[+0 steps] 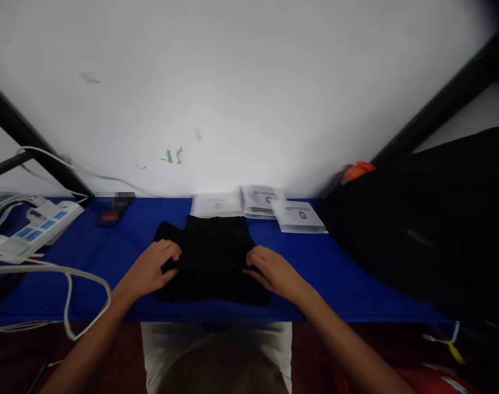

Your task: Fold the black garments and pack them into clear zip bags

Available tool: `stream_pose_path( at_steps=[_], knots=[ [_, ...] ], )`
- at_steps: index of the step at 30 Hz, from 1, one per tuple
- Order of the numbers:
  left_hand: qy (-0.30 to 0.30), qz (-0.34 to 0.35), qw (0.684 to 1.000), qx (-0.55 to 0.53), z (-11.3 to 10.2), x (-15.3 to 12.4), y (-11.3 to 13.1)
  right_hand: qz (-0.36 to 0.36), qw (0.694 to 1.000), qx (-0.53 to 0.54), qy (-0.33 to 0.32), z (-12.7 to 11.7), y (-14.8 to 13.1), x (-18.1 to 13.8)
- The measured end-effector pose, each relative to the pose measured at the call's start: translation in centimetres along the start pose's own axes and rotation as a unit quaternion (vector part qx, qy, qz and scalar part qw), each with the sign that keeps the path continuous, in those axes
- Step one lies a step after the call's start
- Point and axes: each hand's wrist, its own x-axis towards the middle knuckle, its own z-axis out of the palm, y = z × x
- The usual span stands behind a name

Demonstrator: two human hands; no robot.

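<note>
A black folded garment (216,257) lies on the blue table (339,268) right in front of me. My left hand (153,268) rests on its left edge, fingers curled and pinching the cloth. My right hand (271,269) presses on its right edge, fingers bent over the fabric. A sleeve or flap of the garment sticks out at the upper left, beyond my left fingers.
Three white plastic packets (259,205) lie at the back by the white wall. A big heap of black cloth (430,230) fills the right side. A white power strip (39,224) and cables (68,279) sit at the left. A small dark object (109,210) lies behind them.
</note>
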Motion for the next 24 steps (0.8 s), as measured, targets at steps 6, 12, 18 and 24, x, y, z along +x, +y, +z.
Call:
stream_pose_path(
  at_steps=[6,12,18,24],
  knots=[
    [-0.140,-0.181,0.972,-0.051,-0.2,-2.1,3.1,0.085,0.996,-0.023,-0.018,-1.9,1.9,-3.1],
    [0.018,-0.152,0.980,0.130,2.8,0.2,2.2,0.257,0.911,-0.304,0.102,-0.1,11.1,-2.0],
    [0.015,-0.165,0.966,0.199,6.3,-1.1,-0.6,0.261,0.892,-0.354,0.103,-0.1,15.0,-1.9],
    [0.050,-0.154,0.967,0.198,7.1,-1.2,-0.6,0.127,0.907,-0.344,0.206,-0.9,7.1,1.3]
  ],
)
